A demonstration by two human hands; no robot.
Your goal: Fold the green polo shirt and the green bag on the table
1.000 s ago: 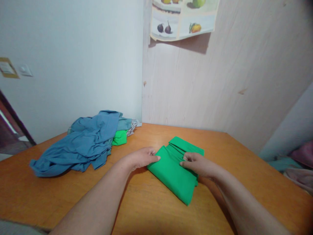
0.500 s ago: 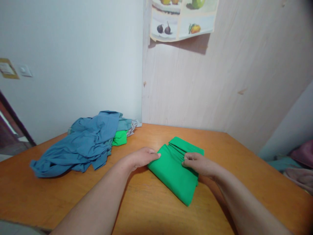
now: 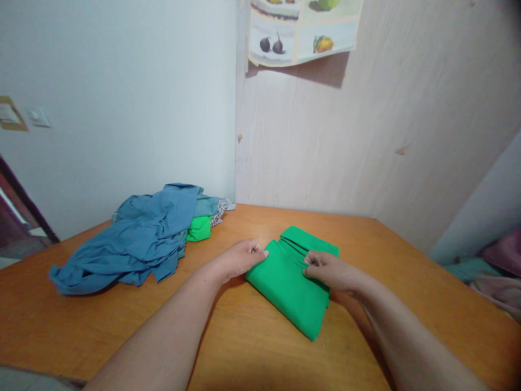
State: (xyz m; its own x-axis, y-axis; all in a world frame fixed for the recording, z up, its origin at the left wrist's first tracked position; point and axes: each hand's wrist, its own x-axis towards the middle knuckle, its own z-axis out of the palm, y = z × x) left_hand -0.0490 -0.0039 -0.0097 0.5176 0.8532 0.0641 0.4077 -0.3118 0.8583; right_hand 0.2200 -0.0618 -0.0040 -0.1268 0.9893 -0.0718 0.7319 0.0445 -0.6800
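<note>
A folded green cloth (image 3: 287, 288), perhaps a garment, lies at an angle on the wooden table, with a folded flap along its far side. My left hand (image 3: 246, 258) is closed at its left corner, thumb and fingers pinching the edge. On the right, my right hand (image 3: 323, 267) pinches the cloth near the flap, its fingers curled. Small creases run from the right fingertips across the fabric. The underside of the cloth is hidden.
A heap of crumpled blue clothes (image 3: 138, 236) lies at the table's left, with a bright green piece (image 3: 199, 228) and a striped one (image 3: 220, 210) behind it. The wooden table (image 3: 244, 347) meets the walls at the back. A fruit poster (image 3: 301, 32) hangs above.
The fingers of my left hand have curled more at the cloth's left corner. My right hand and the cloth stay nearly in place; the view has shifted slightly.
</note>
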